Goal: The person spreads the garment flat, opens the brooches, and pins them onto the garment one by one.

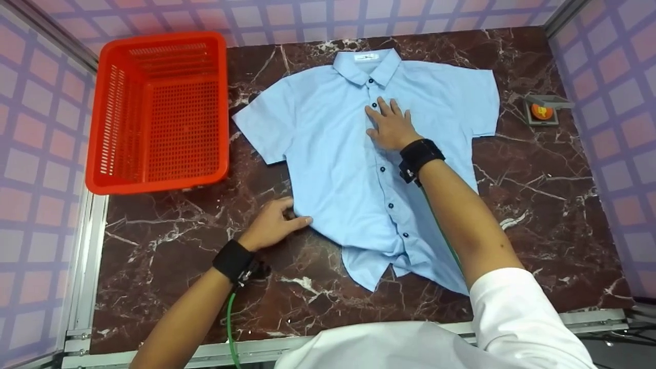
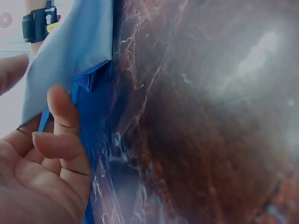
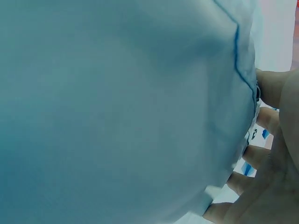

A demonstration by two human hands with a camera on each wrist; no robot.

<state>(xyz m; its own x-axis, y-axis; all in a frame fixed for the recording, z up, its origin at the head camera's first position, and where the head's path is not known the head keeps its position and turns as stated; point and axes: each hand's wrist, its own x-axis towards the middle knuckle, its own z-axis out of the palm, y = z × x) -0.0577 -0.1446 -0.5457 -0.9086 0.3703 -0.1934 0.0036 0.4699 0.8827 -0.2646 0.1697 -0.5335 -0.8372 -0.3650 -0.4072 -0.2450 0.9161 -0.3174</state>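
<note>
A light blue short-sleeved shirt [image 1: 333,154] lies front up, its collar at the far side and a row of dark buttons down the middle. Its lower hem is rumpled and partly folded. My right hand [image 1: 393,127] rests on the chest beside the placket, fingers spread; in the right wrist view its fingers [image 3: 256,156] touch the cloth. My left hand [image 1: 271,221] is at the shirt's lower left edge, thumb apart from the other fingers. The left wrist view shows the shirt's edge [image 2: 51,70] between the thumb and loosely bent fingers [image 2: 63,109], some fingertips hidden behind it.
A red plastic basket [image 1: 184,128] stands at the far left of the dark marbled table [image 1: 169,271]. At the right, a small box with a raised lid holds an orange button [image 1: 541,111]. Patterned panels wall the table's sides and back. Green cables run from both wristbands.
</note>
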